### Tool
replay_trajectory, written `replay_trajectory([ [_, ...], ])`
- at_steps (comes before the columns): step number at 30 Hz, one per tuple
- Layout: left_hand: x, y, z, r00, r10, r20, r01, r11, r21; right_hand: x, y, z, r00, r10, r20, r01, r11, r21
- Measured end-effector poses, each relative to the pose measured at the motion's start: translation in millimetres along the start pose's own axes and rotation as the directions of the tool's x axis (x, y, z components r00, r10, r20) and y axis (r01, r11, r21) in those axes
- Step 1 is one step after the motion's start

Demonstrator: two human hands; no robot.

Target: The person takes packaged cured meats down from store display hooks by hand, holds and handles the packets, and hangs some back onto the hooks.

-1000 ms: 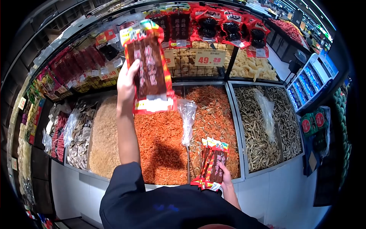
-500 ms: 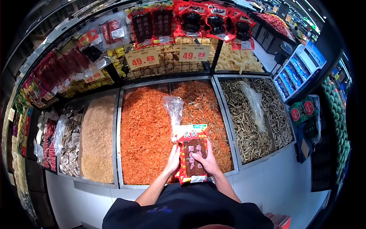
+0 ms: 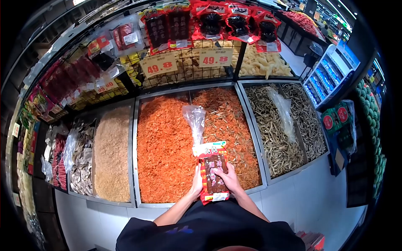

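Note:
Both hands hold a red-edged plastic food packet [image 3: 212,162] in front of my body, its printed face up and a dark brown block showing through. My left hand [image 3: 197,183] grips the left edge, with most of its fingers hidden behind the packet. On the other side, my right hand [image 3: 230,180] is closed on the right edge, its thumb lying across the front. Below them is a bin of small orange dried shrimp [image 3: 163,150]. A clear plastic bag [image 3: 194,119] lies on the bin's divider, just beyond the packet.
Bins of small dried fish [image 3: 280,154] stand right, pale dried shrimp [image 3: 112,154] left. Similar packets [image 3: 157,33] hang on a wire rack behind, above price signs [image 3: 159,64]. A blue-and-white shelf [image 3: 331,77] and green boxes [image 3: 337,117] are at right.
My hands and the packet have come slightly closer to my body, and the packet's top leans a little more to the left. The whole view has shifted slightly.

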State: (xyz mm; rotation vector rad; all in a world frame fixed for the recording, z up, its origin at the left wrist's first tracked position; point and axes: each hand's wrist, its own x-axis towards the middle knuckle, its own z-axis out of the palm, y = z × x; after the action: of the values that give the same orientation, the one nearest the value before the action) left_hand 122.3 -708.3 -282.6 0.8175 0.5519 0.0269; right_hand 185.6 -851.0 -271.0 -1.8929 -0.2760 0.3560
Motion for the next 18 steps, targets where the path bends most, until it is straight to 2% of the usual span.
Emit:
replay_trajectory([
  [1,-3,6,6,1.000,-0.026,0.004,0.026,0.999,-0.033,-3,-37,-8,0.956,0.180,0.232,-0.271,0.845,0.462],
  [4,-6,16,19,1.000,-0.012,0.009,0.012,0.999,0.052,-3,-54,-18,0.926,0.239,0.293,-0.366,0.761,0.536],
  [5,-8,19,22,1.000,-0.027,-0.014,0.028,0.991,0.132,-1,-52,-19,0.966,0.153,0.210,-0.248,0.784,0.569],
  [6,-9,21,23,0.998,-0.046,0.049,0.038,0.985,0.167,1,-58,-28,0.919,0.233,0.317,-0.384,0.709,0.592],
  [8,9,-4,7,0.995,-0.045,0.087,0.023,0.971,0.238,11,-39,-37,0.899,0.184,0.397,-0.408,0.678,0.611],
  [9,11,-2,10,0.992,-0.055,0.117,0.021,0.960,0.278,12,-34,-41,0.886,0.202,0.417,-0.445,0.619,0.647],
  [10,13,3,11,0.986,-0.077,0.145,0.014,0.919,0.394,10,-38,-42,0.903,0.240,0.355,-0.427,0.585,0.690],
  [12,25,1,9,0.967,-0.033,0.253,-0.114,0.830,0.545,14,-7,-47,0.869,0.282,0.406,-0.494,0.464,0.735],
  [13,25,21,13,0.964,-0.113,0.239,-0.103,0.673,0.732,13,-6,-48,0.873,0.283,0.397,-0.485,0.417,0.769],
  [14,23,40,18,0.975,-0.055,0.217,-0.173,0.428,0.887,14,4,-55,0.846,0.246,0.472,-0.531,0.328,0.781],
  [16,47,68,13,0.933,-0.071,0.354,-0.290,0.437,0.851,8,-5,-59,0.873,0.222,0.433,-0.482,0.270,0.833],
  [18,94,145,32,0.916,-0.273,0.294,-0.150,0.446,0.882,5,9,-60,0.900,0.203,0.387,-0.424,0.195,0.884],
])
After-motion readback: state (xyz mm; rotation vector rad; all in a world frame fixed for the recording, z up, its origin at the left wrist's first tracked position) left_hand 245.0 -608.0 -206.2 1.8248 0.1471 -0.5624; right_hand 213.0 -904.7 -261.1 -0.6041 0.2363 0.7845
